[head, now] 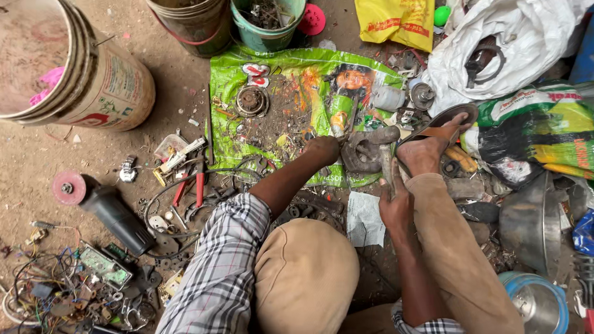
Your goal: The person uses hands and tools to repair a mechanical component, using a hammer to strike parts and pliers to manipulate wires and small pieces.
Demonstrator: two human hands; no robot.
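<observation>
My left hand (323, 148) reaches forward onto a dirty green printed plastic sheet (284, 68) spread on the ground, fingers curled among small scraps next to a dark curved metal part (365, 151). My right hand (395, 201) grips an upright metal tool handle (387, 162) whose top rests against that metal part. A sandalled foot (433, 145) presses down just right of the part. A round rusty disc-shaped piece (251, 101) lies farther left on the sheet.
Stacked buckets (74, 68) stand at far left, two more buckets (263, 21) at the top. An angle grinder (105, 207), pliers (192, 185), wires and circuit scraps (74, 284) litter the left. Plastic bags (526, 43) and metal pots (535, 222) crowd the right.
</observation>
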